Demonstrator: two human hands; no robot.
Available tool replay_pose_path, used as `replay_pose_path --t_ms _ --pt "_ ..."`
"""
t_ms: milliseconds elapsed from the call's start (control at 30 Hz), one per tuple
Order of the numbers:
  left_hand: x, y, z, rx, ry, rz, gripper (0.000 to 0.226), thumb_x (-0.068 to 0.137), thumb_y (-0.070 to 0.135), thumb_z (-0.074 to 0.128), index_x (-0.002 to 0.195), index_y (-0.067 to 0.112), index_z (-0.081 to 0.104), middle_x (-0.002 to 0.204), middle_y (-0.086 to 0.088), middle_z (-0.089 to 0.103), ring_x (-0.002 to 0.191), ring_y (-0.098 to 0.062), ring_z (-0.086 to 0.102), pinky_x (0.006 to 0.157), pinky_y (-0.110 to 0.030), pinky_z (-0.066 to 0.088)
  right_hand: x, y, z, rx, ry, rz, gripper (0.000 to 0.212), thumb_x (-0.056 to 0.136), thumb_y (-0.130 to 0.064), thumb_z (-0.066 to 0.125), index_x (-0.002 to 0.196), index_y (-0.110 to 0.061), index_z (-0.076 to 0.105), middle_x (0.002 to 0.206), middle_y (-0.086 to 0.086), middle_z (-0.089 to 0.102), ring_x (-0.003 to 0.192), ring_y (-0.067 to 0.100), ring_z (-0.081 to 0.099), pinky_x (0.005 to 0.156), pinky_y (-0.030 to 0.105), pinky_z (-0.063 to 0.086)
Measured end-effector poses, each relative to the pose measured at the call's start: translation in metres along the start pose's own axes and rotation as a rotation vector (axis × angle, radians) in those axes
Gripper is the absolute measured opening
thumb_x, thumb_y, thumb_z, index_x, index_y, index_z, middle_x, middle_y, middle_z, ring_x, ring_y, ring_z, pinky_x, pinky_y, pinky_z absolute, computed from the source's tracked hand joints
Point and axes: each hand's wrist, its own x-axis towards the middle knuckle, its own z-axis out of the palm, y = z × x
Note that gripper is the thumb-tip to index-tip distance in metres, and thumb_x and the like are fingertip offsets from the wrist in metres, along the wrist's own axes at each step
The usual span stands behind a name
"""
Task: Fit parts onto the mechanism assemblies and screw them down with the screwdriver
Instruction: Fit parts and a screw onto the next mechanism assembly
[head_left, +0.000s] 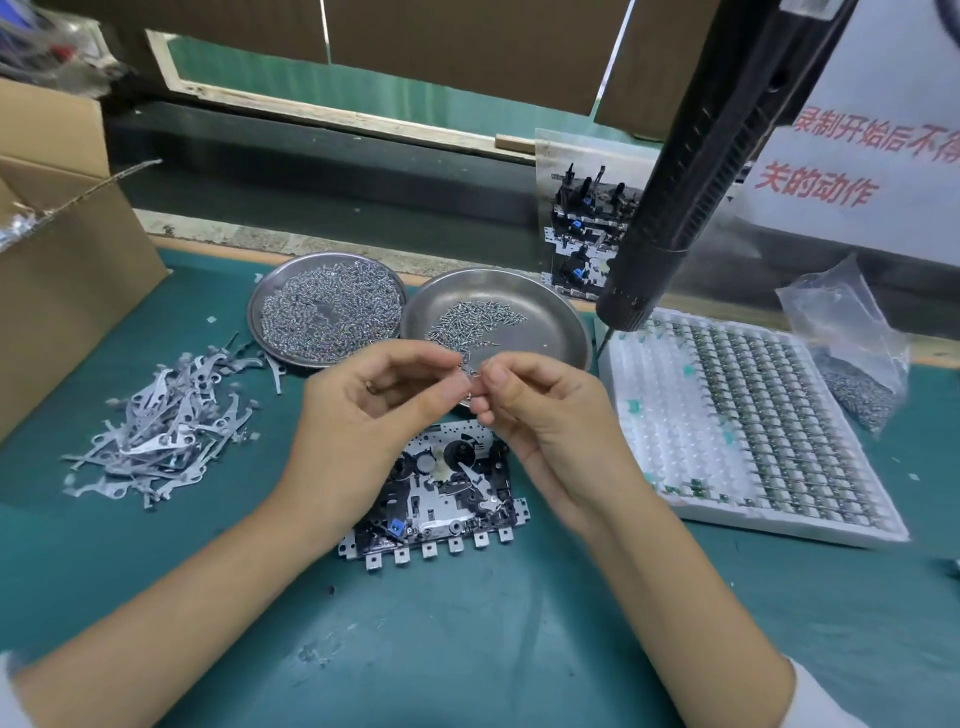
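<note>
Both hands meet above the green bench (467, 649), fingertips together over the near rim of a steel dish. The left hand (363, 410) has its fingers curled, thumb and forefinger closed toward the right hand (545, 415), whose thumb and forefinger pinch a tiny metal piece (471, 375), probably a screw or spring; it is too small and blurred to tell which. Whether the left grip also clamps it cannot be told.

Directly beneath the hands lies the mechanism assembly (441, 499), flat on the bench, a metal plate with black wheels, a small blue part at its left and a row of square tabs along its near edge.

Behind it sit two round dishes: the left dish (326, 309) is heaped with small springs or screws, and the right dish (496, 317) holds a thinner scatter of screws. A pile of flat metal levers (161, 431) lies to the left, beside a cardboard box (62, 270). To the right is a white tray (748, 426) filled with rows of small parts, and a clear bag (852, 353) of small metal parts beyond it.

The black electric screwdriver (691, 171) hangs tip-down over the tray's far left corner. A white sign (857, 171) behind it carries red Chinese writing, partly cut off: "录制开始后不停" and "关的动作".
</note>
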Motion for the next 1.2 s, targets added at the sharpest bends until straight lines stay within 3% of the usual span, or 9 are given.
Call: replay_pose_path --t_ms 167,1000,1134,1200 --pt "-0.0007 0.0005 0.0015 -0.009 0.002 0.005 0.024 0.069 0.014 0.071 0.091 0.020 0.067 0.081 0.005 0.074 0.077 -0.004 0.070 0.068 -0.014 0.052 -0.0010 0.0010 0.0023 0.022 -0.016 0.015 0.008 0.069 -0.011 0.067 0.066 -0.013 0.074 0.065 0.003 0.067 0.058 0.009 0.060 0.063 0.016 0.052" --pt "-0.0053 0.0055 0.0039 0.060 -0.005 0.093 0.019 0.070 0.010 0.072 0.088 0.016 0.068 0.083 0.007 0.074 0.077 -0.006 0.070 0.072 -0.012 0.052 -0.0010 -0.0006 -0.0019 -0.067 -0.074 -0.027 0.006 0.069 -0.015 0.068 0.067 -0.016 0.074 0.066 0.000 0.068 0.062 0.008 0.060 0.065 0.017 0.052" --pt "-0.0055 0.0066 0.0038 0.063 -0.046 0.104 0.020 0.071 0.008 0.070 0.089 0.016 0.069 0.082 0.009 0.074 0.076 -0.003 0.069 0.071 -0.011 0.051 -0.0011 -0.0029 -0.0032 -0.008 -0.134 0.095 0.006 0.071 -0.013 0.067 0.072 -0.015 0.073 0.067 -0.001 0.066 0.061 0.007 0.059 0.060 0.017 0.050" --pt "-0.0063 0.0057 0.0034 0.037 -0.085 0.089 0.022 0.072 0.009 0.068 0.092 0.018 0.074 0.084 0.009 0.074 0.077 -0.003 0.069 0.071 -0.012 0.051 -0.0006 -0.0038 -0.0024 0.076 -0.153 0.197 0.011 0.073 -0.011 0.064 0.084 -0.010 0.063 0.064 -0.001 0.062 0.056 0.007 0.055 0.055 0.016 0.048"
